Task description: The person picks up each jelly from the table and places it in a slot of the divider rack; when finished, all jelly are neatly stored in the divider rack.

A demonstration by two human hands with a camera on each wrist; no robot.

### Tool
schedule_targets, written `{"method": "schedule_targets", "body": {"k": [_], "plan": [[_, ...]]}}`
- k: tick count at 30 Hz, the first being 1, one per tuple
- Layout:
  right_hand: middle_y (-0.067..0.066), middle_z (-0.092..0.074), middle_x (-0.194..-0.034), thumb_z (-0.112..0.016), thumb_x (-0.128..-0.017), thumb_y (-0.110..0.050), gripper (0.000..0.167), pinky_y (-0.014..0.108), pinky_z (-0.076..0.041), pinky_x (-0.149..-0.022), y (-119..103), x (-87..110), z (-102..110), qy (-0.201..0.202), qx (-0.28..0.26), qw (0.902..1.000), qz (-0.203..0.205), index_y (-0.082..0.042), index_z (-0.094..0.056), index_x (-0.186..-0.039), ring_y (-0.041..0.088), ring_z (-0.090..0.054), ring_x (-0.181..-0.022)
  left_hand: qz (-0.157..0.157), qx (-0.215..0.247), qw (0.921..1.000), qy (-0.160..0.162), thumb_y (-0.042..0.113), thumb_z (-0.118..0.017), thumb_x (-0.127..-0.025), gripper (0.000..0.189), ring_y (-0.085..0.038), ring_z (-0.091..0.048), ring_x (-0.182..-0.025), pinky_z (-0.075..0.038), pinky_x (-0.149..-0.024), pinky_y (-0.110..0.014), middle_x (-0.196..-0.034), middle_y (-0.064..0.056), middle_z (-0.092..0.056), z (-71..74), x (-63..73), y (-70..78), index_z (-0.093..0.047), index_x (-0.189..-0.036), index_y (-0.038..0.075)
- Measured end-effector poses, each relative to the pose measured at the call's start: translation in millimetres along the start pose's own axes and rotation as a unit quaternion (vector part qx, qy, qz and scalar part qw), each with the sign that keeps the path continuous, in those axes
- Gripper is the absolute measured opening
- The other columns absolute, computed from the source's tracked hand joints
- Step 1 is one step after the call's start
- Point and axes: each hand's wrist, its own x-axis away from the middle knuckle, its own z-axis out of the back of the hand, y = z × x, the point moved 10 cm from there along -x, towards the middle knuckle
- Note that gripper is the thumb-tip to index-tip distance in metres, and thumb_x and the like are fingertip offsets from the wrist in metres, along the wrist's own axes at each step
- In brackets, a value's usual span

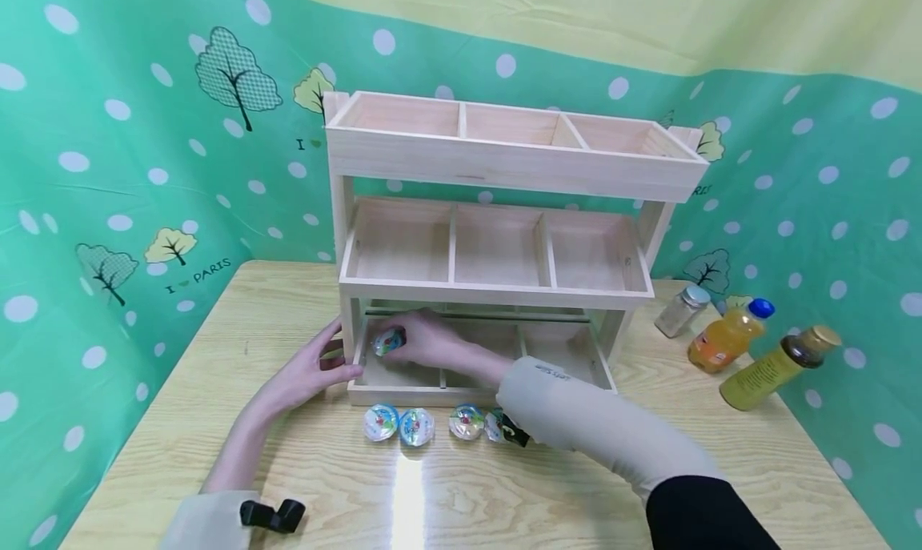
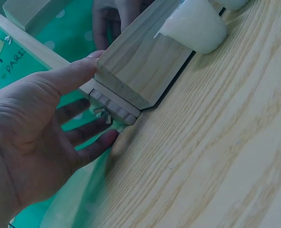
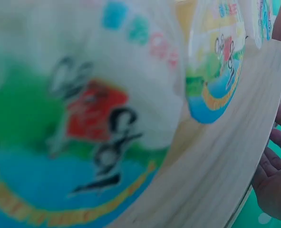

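Note:
My right hand (image 1: 425,338) pinches a small jelly cup (image 1: 389,341) with a printed lid, inside the left compartment of the bottom tray (image 1: 403,395). That tray belongs to a three-tier wooden rack (image 1: 519,166). At the tray's left end is my left hand (image 1: 306,374), fingers spread, thumb touching the front corner. The left wrist view shows the left fingers (image 2: 78,135) reaching beside an end block with a wing nut (image 2: 102,114). Several more jelly cups (image 1: 416,427) stand in a row before the rack; one is partly covered by a black wrist mount.
At the table's right stand a lidded glass jar (image 1: 682,311), an orange drink bottle (image 1: 729,336) with a blue cap and a yellow-green bottle (image 1: 778,370). The middle tray (image 1: 497,290) overhangs the bottom one. A green dotted curtain (image 1: 130,214) hangs behind.

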Motion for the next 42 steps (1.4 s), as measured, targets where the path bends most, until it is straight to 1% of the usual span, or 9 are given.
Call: {"method": "schedule_targets", "body": {"k": [5, 11, 15, 21, 26, 30, 33, 37, 42], "plan": [[0.001, -0.075, -0.125, -0.084, -0.087, -0.025, 0.05, 0.013, -0.053, -0.082, -2.5, -4.8, -5.8, -0.002, -0.001, 1.0, 0.008, -0.016, -0.069, -0.134, 0.012, -0.071, -0.102, -0.003, -0.001, 1.0, 0.0, 0.025, -0.073, -0.097, 0.095, -0.059, -0.039, -0.143, -0.044, -0.113, -0.065, -0.17, -0.026, -0.017, 0.0, 0.9, -0.2, -0.009, -0.167, 0.03], [0.002, -0.073, -0.13, -0.083, -0.087, -0.027, 0.05, 0.018, -0.054, -0.091, 5.7, -6.2, -6.6, -0.009, -0.024, 0.9996, -0.015, -0.019, -0.069, -0.135, 0.016, -0.069, -0.11, -0.011, 0.004, 0.9999, -0.004, 0.024, -0.073, -0.097, 0.095, -0.058, -0.038, -0.145, -0.043, -0.115, -0.065, -0.171, -0.024, -0.014, -2.3, -2.8, 2.6, -0.008, -0.167, 0.031], [0.004, -0.071, -0.133, -0.083, -0.088, -0.028, 0.054, 0.02, -0.054, -0.094, 8.3, -5.2, -5.2, -0.016, -0.042, 0.9989, -0.012, -0.02, -0.066, -0.139, 0.017, -0.068, -0.114, -0.009, 0.01, 0.9999, -0.003, 0.023, -0.073, -0.097, 0.095, -0.058, -0.036, -0.146, -0.041, -0.115, -0.065, -0.171, -0.024, -0.014, -2.4, -3.7, 3.5, -0.009, -0.167, 0.03], [0.009, -0.069, -0.137, -0.078, -0.093, -0.022, 0.056, 0.026, -0.058, -0.096, 9.3, 3.1, -1.7, -0.042, -0.108, 0.9932, 0.003, -0.02, -0.06, -0.146, 0.024, -0.068, -0.119, -0.006, 0.006, 1.0, 0.003, 0.022, -0.073, -0.097, 0.095, -0.057, -0.035, -0.147, -0.041, -0.116, -0.066, -0.171, -0.024, -0.015, -0.2, -1.4, 1.3, -0.009, -0.167, 0.029], [0.011, -0.068, -0.137, -0.07, -0.098, -0.021, 0.047, 0.036, -0.059, -0.1, 11.3, 22.4, 14.0, -0.03, -0.119, 0.9925, -0.002, -0.013, -0.061, -0.144, 0.026, -0.068, -0.121, -0.004, 0.004, 1.0, 0.005, 0.021, -0.072, -0.097, 0.095, -0.057, -0.035, -0.147, -0.04, -0.116, -0.066, -0.171, -0.023, -0.015, 1.1, -0.1, 0.2, -0.009, -0.167, 0.032], [0.011, -0.073, -0.126, -0.069, -0.099, -0.026, 0.044, 0.031, -0.06, -0.096, 17.7, 44.1, 29.2, -0.002, -0.109, 0.9938, -0.022, -0.007, -0.064, -0.138, 0.022, -0.07, -0.111, -0.005, 0.007, 1.0, 0.001, 0.022, -0.073, -0.097, 0.095, -0.058, -0.037, -0.146, -0.041, -0.116, -0.066, -0.171, -0.024, -0.016, -0.1, -0.4, 0.6, -0.01, -0.167, 0.032], [0.012, -0.074, -0.125, -0.069, -0.098, -0.025, 0.044, 0.032, -0.06, -0.096, 18.6, 59.7, 38.9, 0.012, -0.14, 0.9899, -0.014, -0.006, -0.064, -0.137, 0.021, -0.071, -0.108, -0.004, 0.002, 1.0, 0.001, 0.024, -0.073, -0.097, 0.095, -0.058, -0.038, -0.145, -0.042, -0.115, -0.066, -0.171, -0.024, -0.016, -0.7, -0.9, 0.6, -0.009, -0.167, 0.032], [0.014, -0.073, -0.128, -0.069, -0.098, -0.021, 0.041, 0.039, -0.06, -0.1, 18.0, 80.6, 57.3, 0.046, -0.188, 0.9811, 0.006, -0.004, -0.065, -0.135, 0.022, -0.071, -0.11, -0.001, -0.009, 1.0, 0.002, 0.025, -0.073, -0.097, 0.095, -0.058, -0.038, -0.145, -0.042, -0.115, -0.066, -0.171, -0.024, -0.015, -0.6, -1.8, 0.9, -0.009, -0.167, 0.031], [0.013, -0.073, -0.129, -0.071, -0.098, -0.02, 0.039, 0.039, -0.06, -0.099, 26.3, 109.9, 73.4, 0.088, -0.211, 0.9735, 0.004, -0.007, -0.067, -0.134, 0.022, -0.071, -0.113, 0.001, 0.001, 1.0, 0.001, 0.023, -0.074, -0.096, 0.096, -0.059, -0.04, -0.143, -0.042, -0.115, -0.065, -0.17, -0.026, -0.018, -0.5, -2.8, -0.2, -0.009, -0.167, 0.025]]}}
